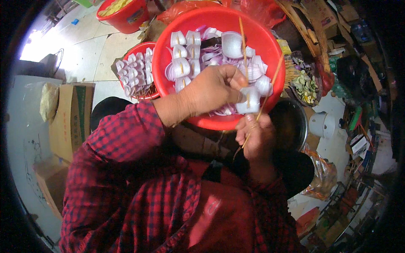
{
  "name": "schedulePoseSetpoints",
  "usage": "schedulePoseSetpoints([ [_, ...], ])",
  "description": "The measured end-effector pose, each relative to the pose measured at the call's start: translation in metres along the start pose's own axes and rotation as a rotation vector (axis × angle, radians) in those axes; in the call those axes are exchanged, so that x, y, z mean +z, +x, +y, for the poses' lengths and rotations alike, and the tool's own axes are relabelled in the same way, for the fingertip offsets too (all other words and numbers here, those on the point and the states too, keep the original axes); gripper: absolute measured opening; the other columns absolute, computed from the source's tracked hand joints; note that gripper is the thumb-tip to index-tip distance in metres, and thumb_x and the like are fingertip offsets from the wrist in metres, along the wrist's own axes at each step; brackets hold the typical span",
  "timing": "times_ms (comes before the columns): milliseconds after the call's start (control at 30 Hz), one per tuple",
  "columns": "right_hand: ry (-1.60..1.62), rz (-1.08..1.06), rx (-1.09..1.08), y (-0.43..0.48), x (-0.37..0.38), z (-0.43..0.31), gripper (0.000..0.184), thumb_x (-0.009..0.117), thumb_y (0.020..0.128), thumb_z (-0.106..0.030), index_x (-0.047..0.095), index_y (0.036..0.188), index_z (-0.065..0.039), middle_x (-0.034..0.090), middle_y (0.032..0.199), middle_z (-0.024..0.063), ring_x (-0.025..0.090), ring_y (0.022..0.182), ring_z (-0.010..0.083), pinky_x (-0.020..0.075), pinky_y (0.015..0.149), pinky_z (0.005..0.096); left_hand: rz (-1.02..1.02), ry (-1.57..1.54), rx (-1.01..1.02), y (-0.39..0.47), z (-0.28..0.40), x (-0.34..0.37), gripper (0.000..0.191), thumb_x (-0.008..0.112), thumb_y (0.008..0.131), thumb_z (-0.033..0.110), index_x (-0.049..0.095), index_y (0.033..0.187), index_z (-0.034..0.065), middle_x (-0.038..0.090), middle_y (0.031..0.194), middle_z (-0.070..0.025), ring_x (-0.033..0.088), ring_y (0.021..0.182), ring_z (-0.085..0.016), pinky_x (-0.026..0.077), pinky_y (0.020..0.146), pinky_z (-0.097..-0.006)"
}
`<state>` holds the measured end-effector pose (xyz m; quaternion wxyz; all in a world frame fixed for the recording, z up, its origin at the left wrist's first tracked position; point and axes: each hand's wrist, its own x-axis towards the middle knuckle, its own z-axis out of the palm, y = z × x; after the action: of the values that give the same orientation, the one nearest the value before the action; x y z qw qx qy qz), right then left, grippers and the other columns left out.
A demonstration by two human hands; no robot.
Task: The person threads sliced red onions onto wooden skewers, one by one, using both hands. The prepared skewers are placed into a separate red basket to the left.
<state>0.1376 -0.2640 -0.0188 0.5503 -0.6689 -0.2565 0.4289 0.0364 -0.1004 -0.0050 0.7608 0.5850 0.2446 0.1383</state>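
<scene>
A large red plastic basin stands before me, full of cut purple onion pieces. My left hand is over the basin, its thumb and fingers on a curved onion piece that has a wooden skewer through it. Below it, my right hand grips near the lower end of the skewers; a second skewer slants up from its fingers past the basin's right side. Skewered onion pieces lie in two rows at the basin's left. The tip in my right hand is partly hidden.
Left of the basin, a smaller red container holds more skewered onion. A red bucket with pale yellow slices is farther back. At right are a bundle of skewers, a tray of trimmings, a metal bowl and a white bucket.
</scene>
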Motion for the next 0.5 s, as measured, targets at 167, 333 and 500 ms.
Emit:
schedulePoseSetpoints([
  [167,0.189,0.262,0.078,0.005,-0.005,-0.015,0.026,0.056,0.087,-0.029,0.054,0.074,-0.006,0.050,0.056,0.0030,0.042,0.040,0.0111,0.0291,0.037,0.0236,0.134,0.230,0.162,0.031,-0.016,-0.022,0.030,0.068,0.073,0.005,0.058,0.101,-0.0004,0.066,0.089,-0.0086,0.064,0.081,-0.018,0.051,0.075,-0.0292],
  [333,0.190,0.339,0.024,0.003,-0.011,-0.010,0.030,0.053,0.085,-0.030,0.052,0.068,-0.005,0.048,0.053,0.0041,0.043,0.041,0.0122,0.0285,0.037,0.0258,0.047,0.900,0.042,0.035,-0.028,-0.003,0.033,0.069,0.075,0.013,0.059,0.105,0.0032,0.067,0.093,-0.0158,0.065,0.087,-0.028,0.050,0.080,-0.0360],
  [500,0.155,0.213,0.022,0.000,-0.018,-0.010,0.021,0.052,0.090,-0.025,0.054,0.079,-0.007,0.050,0.058,0.0020,0.042,0.041,0.0092,0.0293,0.037,0.0227,-0.032,0.937,0.059,0.032,-0.021,-0.007,0.030,0.068,0.076,0.016,0.060,0.103,0.0051,0.067,0.091,-0.0148,0.065,0.084,-0.029,0.051,0.078,-0.0376],
])
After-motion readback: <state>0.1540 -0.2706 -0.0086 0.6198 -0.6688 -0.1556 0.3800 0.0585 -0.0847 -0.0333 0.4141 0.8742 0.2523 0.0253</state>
